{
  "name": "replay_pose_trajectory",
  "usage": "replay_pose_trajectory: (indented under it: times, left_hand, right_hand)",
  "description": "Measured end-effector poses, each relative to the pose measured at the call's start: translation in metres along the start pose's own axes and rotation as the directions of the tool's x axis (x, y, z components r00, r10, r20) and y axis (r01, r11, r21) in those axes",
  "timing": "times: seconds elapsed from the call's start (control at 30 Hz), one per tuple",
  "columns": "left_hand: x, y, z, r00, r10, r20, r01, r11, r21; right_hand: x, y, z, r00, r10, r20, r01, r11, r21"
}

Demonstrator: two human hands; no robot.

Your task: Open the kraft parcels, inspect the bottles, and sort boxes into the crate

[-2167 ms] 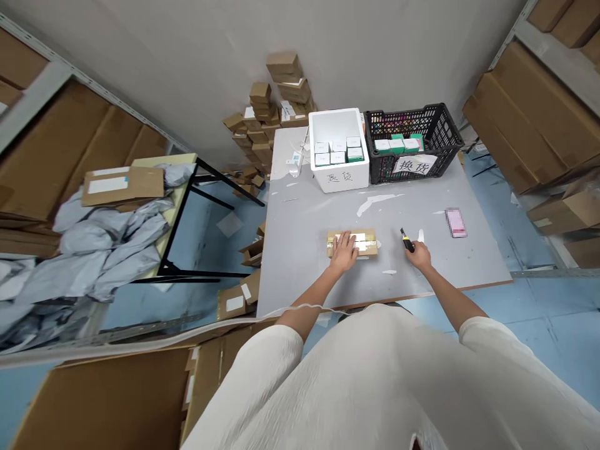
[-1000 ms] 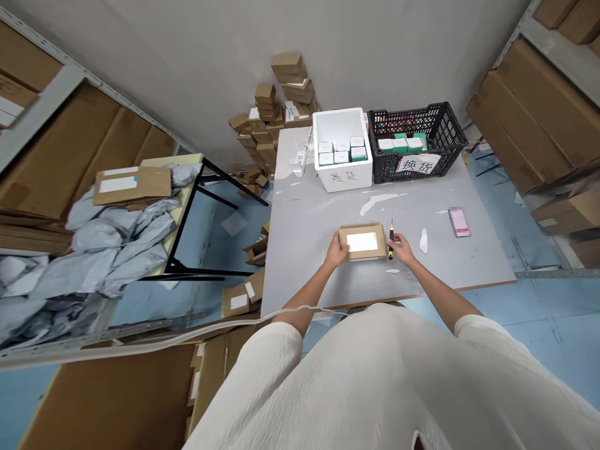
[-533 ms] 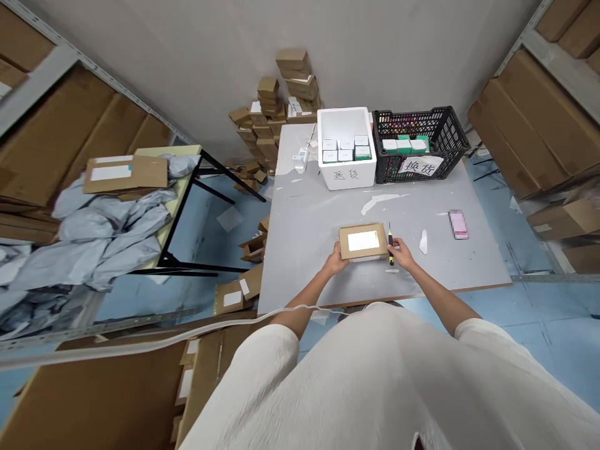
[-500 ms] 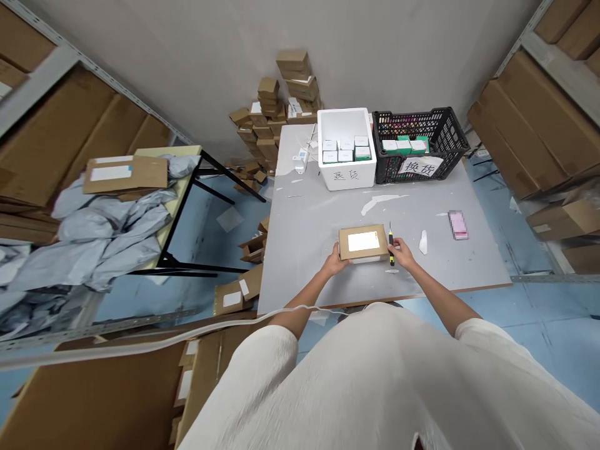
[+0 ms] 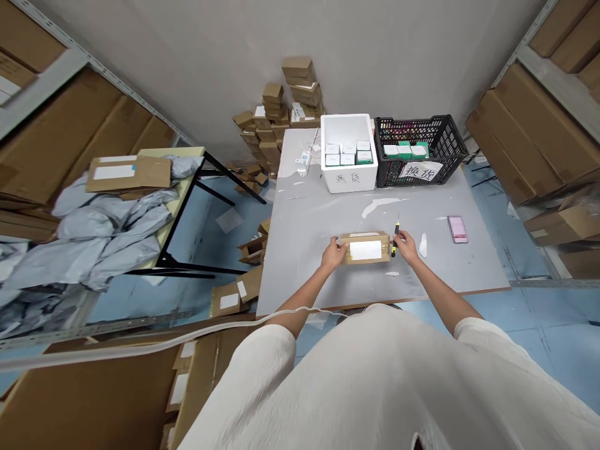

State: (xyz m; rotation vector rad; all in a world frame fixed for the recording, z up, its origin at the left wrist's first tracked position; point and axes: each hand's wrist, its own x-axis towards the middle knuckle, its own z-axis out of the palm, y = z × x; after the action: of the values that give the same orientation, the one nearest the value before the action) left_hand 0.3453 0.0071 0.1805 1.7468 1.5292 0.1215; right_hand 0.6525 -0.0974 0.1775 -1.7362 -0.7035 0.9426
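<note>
At your far left, big brown cartons (image 5: 79,137) fill a shelf. Next to them, grey plastic parcels (image 5: 112,234) lie heaped on a pale table (image 5: 180,199) with black legs, and a flat cardboard package (image 5: 152,172) bearing white labels rests on top of the heap. A pale cable (image 5: 140,347) runs across the lower left of your view. On the blue floor beyond it you have opened cartons (image 5: 234,297) beside your worktable, and farther back small brown boxes (image 5: 300,72) are piled against the wall.

Then comes your grey worktable (image 5: 300,228), with a small white device (image 5: 304,164) near its back left corner. Your left hand (image 5: 334,253) grasps the left end of the taped carton (image 5: 365,250), which is at the near part of the worktable, in front of you, with a white label on the side facing you. Behind it stands a white tub (image 5: 349,181) holding white-and-green packs (image 5: 347,154). Your right hand (image 5: 402,245) grips a black-and-yellow knife (image 5: 396,240), its tip pointing away from you, just beside the carton's right end; whether those fingertips also touch the cardboard is hard to tell from this height. Behind the knife is a black crate (image 5: 422,150) with a handwritten sign (image 5: 420,170); right of your hand lie a white scrap (image 5: 423,245) and a pink, pixelated rectangle (image 5: 457,229).
</note>
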Motion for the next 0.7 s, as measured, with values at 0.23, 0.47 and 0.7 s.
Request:
replay_pose_trajectory:
  times: [0.23, 0.47, 0.7]
  left_hand:
    - [-0.006, -0.005, 0.007, 0.976, 0.185, -0.113, -0.197, 0.975, -0.099]
    - [-0.015, 0.0, 0.014, 0.907, 0.412, -0.091, -0.391, 0.902, 0.186]
    - [-0.018, 0.001, 0.025, 0.888, 0.46, -0.009, -0.441, 0.856, 0.271]
  right_hand:
    - [0.002, -0.007, -0.004, 1.0, 0.029, 0.0, -0.029, 0.995, -0.093]
    - [0.001, -0.021, -0.006, 0.992, -0.055, 0.112, 0.083, 0.96, -0.267]
    - [0.019, -0.058, 0.006, 0.874, -0.154, 0.462, 0.408, 0.748, -0.524]
